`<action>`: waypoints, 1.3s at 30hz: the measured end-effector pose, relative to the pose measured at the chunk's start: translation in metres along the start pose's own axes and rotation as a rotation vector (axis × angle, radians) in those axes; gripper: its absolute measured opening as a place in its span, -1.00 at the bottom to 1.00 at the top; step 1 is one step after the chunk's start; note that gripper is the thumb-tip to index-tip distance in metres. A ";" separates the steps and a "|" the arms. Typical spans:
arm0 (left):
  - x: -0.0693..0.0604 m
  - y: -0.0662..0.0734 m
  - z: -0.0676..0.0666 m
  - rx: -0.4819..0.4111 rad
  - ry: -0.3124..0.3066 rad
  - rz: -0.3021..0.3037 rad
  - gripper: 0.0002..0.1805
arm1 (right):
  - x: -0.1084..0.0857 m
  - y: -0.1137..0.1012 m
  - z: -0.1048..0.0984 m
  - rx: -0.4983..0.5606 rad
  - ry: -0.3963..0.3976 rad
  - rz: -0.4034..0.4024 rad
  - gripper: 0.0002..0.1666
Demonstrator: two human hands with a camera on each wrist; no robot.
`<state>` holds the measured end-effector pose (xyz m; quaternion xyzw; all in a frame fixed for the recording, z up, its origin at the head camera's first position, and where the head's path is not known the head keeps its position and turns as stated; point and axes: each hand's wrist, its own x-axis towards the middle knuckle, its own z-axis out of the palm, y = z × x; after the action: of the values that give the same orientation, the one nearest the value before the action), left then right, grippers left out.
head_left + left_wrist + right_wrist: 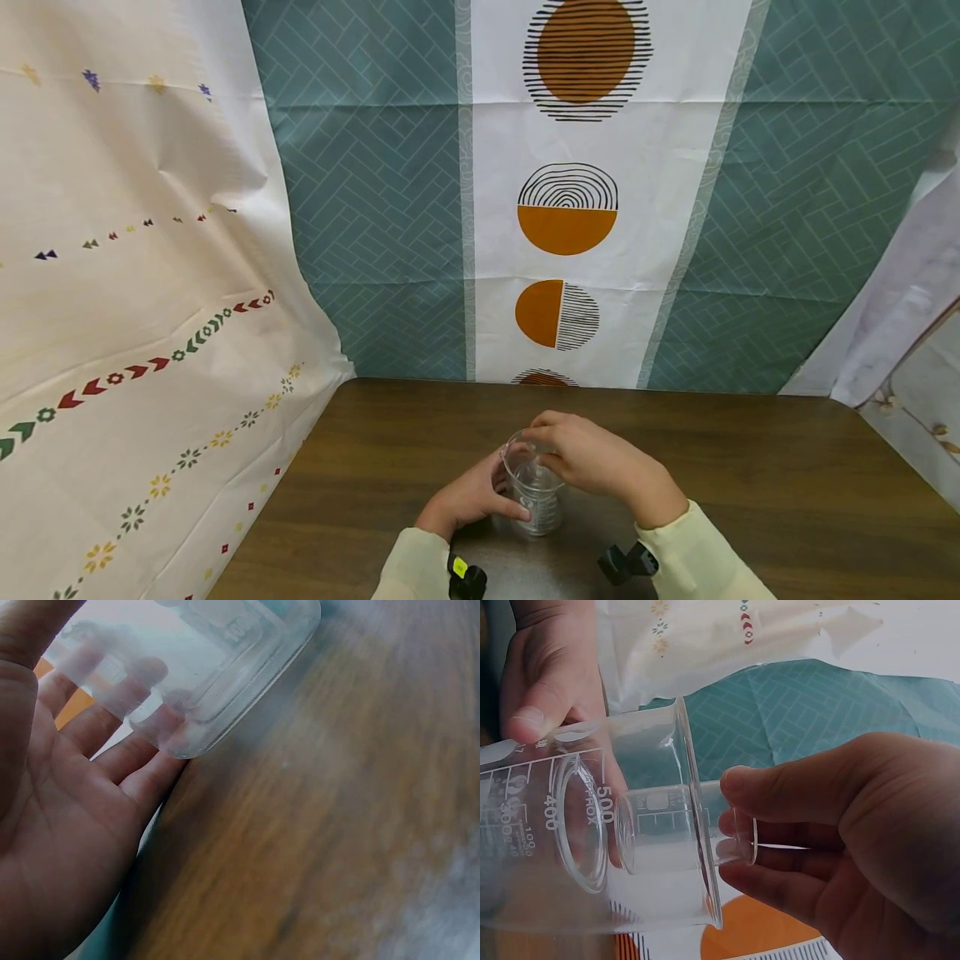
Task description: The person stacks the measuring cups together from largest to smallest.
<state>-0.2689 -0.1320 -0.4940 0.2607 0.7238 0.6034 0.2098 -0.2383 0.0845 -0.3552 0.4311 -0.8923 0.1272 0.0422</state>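
A large clear glass beaker [545,514], marked up to 500 in the right wrist view, stands on the wooden table. My left hand [474,497] grips its side, thumb in front and fingers behind the glass. Above its mouth, my right hand [592,454] pinches a small clear beaker [744,836] near the rim between thumb and fingers. That small beaker's lower part is inside the large one. Deeper inside shows the rim of another glass vessel [585,825]. In the left wrist view, the left palm [67,817] faces the beaker's base [247,697].
The brown wooden table [750,467] extends to both sides. Behind it hangs a teal and white cloth [375,208] with orange circles. A cream patterned cloth [150,292] drapes along the left edge, and a white cloth [892,300] hangs at right.
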 end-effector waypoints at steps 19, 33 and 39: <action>-0.003 0.003 0.000 -0.014 -0.016 0.024 0.10 | 0.004 0.000 0.007 0.001 -0.029 -0.016 -0.62; 0.001 0.001 -0.001 -0.024 -0.041 0.037 0.10 | 0.007 0.003 0.009 0.001 -0.039 -0.029 -0.65; -0.001 0.000 -0.001 -0.026 -0.038 0.039 0.11 | 0.008 0.001 0.012 -0.004 -0.040 -0.033 -0.66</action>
<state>-0.2686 -0.1337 -0.4937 0.2832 0.7066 0.6118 0.2151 -0.2439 0.0762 -0.3656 0.4483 -0.8859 0.1160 0.0275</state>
